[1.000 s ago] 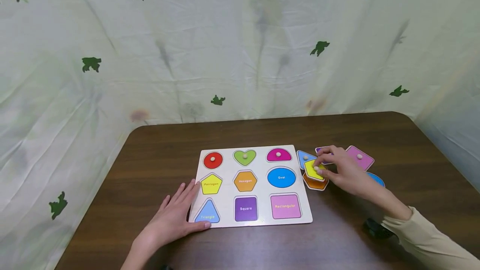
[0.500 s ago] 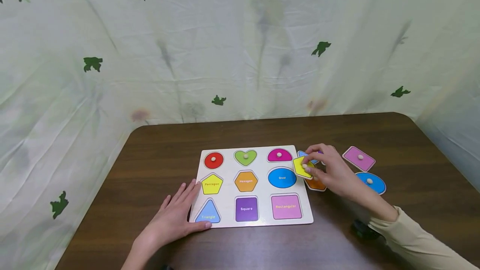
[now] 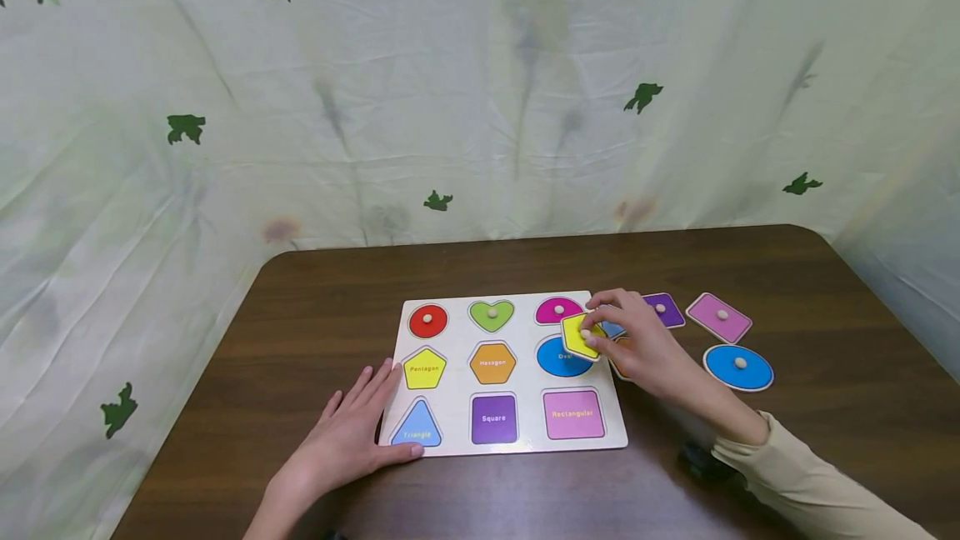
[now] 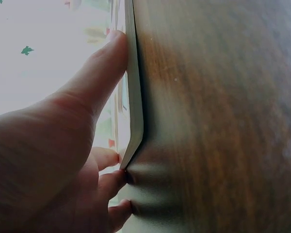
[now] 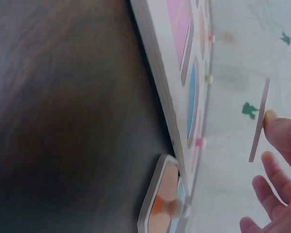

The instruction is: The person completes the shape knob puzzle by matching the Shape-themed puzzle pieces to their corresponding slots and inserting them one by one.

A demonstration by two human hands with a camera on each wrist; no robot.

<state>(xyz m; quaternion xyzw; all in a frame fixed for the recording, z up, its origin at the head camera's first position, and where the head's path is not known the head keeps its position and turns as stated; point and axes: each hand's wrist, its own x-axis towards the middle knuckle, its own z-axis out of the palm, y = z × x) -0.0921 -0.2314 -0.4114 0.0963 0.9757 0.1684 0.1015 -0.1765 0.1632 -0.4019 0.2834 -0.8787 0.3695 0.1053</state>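
A white shape puzzle board (image 3: 450,432) lies on the table, with a red circle (image 3: 428,321), a green heart (image 3: 491,317) and a magenta half-circle (image 3: 558,307) sitting in its top row. My right hand (image 3: 637,344) pinches the knob of a yellow pentagon piece (image 3: 577,338) above the board's right side, partly covering the oval slot. In the right wrist view that piece (image 5: 260,121) is seen edge-on, apart from the board. My left hand (image 3: 341,436) rests at the board's lower left corner, its thumb (image 4: 104,63) on the front edge and fingers spread along the left side.
To the right of the board lie a purple piece (image 3: 664,311), a pink rectangle (image 3: 718,317) and a blue oval (image 3: 738,367). An orange piece (image 5: 162,194) and a light blue piece (image 3: 611,328) lie against the board's right edge, partly hidden by the right hand. A curtain hangs behind the table.
My right hand has carried the yellow pentagon piece left, from the loose pieces to over the board. The purple piece and blue oval have come into fuller view. My left hand stays put.
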